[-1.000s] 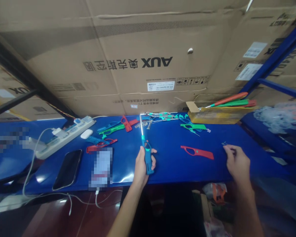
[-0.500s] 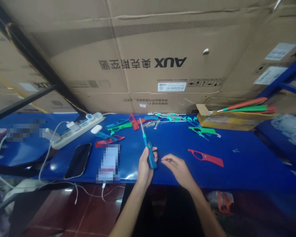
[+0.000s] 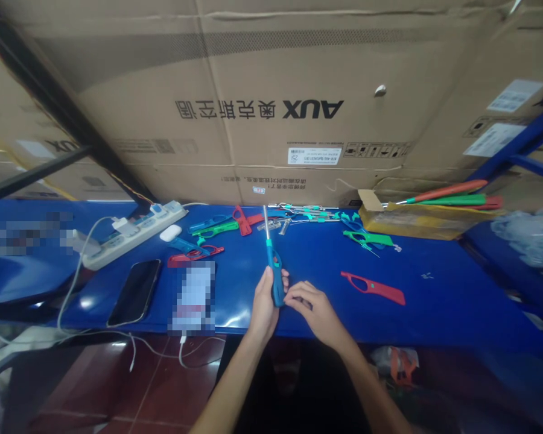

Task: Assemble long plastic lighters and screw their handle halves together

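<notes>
The blue lighter (image 3: 277, 278) stands tilted in the left hand (image 3: 264, 304), whose fingers are wrapped around its handle, metal tube pointing away from the person. The right hand (image 3: 311, 306) is just beside it, thumb and fingertips pinched together at the handle's lower end; anything between them is too small to tell. Right of both hands, a red handle piece (image 3: 387, 292) lies on the blue table (image 3: 326, 259). Behind, the large cardboard box (image 3: 253, 54) reads "AUX" upside down, with Chinese characters alongside, and its white label (image 3: 314, 156) shows "25"; the finer print is blurred.
</notes>
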{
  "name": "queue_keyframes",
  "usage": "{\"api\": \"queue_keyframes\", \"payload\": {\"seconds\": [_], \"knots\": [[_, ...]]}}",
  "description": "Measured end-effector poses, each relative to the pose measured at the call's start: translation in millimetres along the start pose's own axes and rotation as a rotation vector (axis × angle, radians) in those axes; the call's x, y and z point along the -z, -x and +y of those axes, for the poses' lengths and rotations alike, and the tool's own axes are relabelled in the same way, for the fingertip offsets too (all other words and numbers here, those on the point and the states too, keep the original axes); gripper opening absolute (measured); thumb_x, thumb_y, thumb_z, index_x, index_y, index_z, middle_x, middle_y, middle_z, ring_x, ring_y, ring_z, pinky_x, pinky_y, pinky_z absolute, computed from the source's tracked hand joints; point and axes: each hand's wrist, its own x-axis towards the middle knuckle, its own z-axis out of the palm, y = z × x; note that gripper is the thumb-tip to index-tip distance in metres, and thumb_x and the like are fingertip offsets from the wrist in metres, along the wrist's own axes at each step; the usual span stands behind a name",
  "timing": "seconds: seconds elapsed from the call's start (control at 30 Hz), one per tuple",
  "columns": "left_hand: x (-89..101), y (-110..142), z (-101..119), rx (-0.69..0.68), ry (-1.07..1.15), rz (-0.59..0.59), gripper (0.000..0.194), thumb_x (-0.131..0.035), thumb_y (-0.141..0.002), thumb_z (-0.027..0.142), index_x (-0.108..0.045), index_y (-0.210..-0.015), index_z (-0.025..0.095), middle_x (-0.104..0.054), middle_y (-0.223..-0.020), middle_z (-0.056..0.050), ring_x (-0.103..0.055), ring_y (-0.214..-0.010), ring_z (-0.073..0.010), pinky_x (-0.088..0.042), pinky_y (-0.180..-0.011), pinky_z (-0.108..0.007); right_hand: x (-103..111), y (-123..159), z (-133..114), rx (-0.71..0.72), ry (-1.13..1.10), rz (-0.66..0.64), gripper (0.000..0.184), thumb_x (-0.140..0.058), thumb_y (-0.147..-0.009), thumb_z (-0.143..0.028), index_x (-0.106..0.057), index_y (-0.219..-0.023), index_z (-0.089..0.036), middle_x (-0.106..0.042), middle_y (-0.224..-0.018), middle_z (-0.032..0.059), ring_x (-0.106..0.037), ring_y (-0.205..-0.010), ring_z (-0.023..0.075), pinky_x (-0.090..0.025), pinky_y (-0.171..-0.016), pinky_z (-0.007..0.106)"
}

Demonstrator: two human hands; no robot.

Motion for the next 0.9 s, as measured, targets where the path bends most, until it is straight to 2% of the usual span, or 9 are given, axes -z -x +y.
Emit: {"api": "queue_keyframes", "payload": {"seconds": [0.07,0.2,0.33,0.43,0.5,0.73,0.9], "knots": [[0.5,0,-1,-0.016,-0.021,-0.005,0.039,-0.073,-0.086,0.049,-0.066,-0.107,0.017,-0.064,-0.087,-0.002,-0.056,-0.070,-0.0098,-0.046,-0.063,-0.019,-1,0,-1,0.014,0.013,0.001,0.019,-0.057,-0.099,-0.032,-0.072,-0.091,-0.024,-0.071,-0.097,0.0046,-0.062,-0.097,0.0208,-0.046,-0.090,0.035],[3.8,1,-3,-0.077,-0.166,0.029,0.043,-0.084,-0.077,0.031,-0.066,-0.114,0.022,-0.065,-0.098,-0.001,-0.060,-0.084,-0.0103,-0.047,-0.074,-0.018,-2,1,-2,0.024,0.029,0.018,0.017,-0.055,-0.100,-0.029,-0.069,-0.090,-0.024,-0.070,-0.097,0.0038,-0.062,-0.096,0.0200,-0.046,-0.088,0.033],[3.6,3,-2,-0.070,-0.165,0.028,0.043,-0.079,-0.080,0.027,-0.064,-0.120,0.026,-0.066,-0.122,-0.004,-0.062,-0.106,-0.0157,-0.051,-0.084,-0.022,-4,1,-1,0.046,0.078,0.044,0.017,-0.053,-0.100,-0.028,-0.067,-0.091,-0.024,-0.070,-0.097,0.0039,-0.062,-0.095,0.0202,-0.047,-0.087,0.033],[-0.1,6,1,-0.056,-0.133,-0.014,0.047,-0.079,-0.079,0.021,-0.064,-0.122,0.027,-0.063,-0.135,-0.005,-0.057,-0.126,-0.0207,-0.050,-0.095,-0.026,-6,2,-1,0.080,0.131,0.063,0.018,-0.051,-0.101,-0.027,-0.067,-0.093,-0.024,-0.069,-0.095,0.0042,-0.061,-0.093,0.0203,-0.047,-0.087,0.034],[-2.0,7,2,-0.075,-0.145,-0.023,0.049,-0.079,-0.079,0.019,-0.063,-0.125,0.027,-0.061,-0.139,-0.005,-0.054,-0.133,-0.0220,-0.048,-0.102,-0.028,-8,3,-2,0.118,0.169,0.057,0.019,-0.049,-0.102,-0.026,-0.066,-0.094,-0.024,-0.068,-0.096,0.0046,-0.061,-0.093,0.0204,-0.047,-0.088,0.035],[1.0,6,-2,-0.096,-0.150,-0.003,0.050,-0.078,-0.081,0.020,-0.062,-0.128,0.024,-0.061,-0.140,-0.008,-0.054,-0.133,-0.0234,-0.047,-0.105,-0.029,-13,7,-5,0.219,0.285,0.046,0.022,-0.046,-0.103,-0.021,-0.067,-0.100,-0.024,-0.068,-0.101,0.0061,-0.059,-0.093,0.0208,-0.047,-0.087,0.036],[0.2,6,0,-0.063,-0.057,-0.005,0.038,-0.074,-0.087,0.030,-0.063,-0.123,0.022,-0.061,-0.139,-0.009,-0.061,-0.124,-0.0233,-0.052,-0.099,-0.031,-12,8,-7,0.219,0.283,0.069,0.020,-0.048,-0.103,-0.024,-0.068,-0.104,-0.025,-0.066,-0.103,0.0076,-0.061,-0.100,0.0220,-0.050,-0.089,0.036]]}}
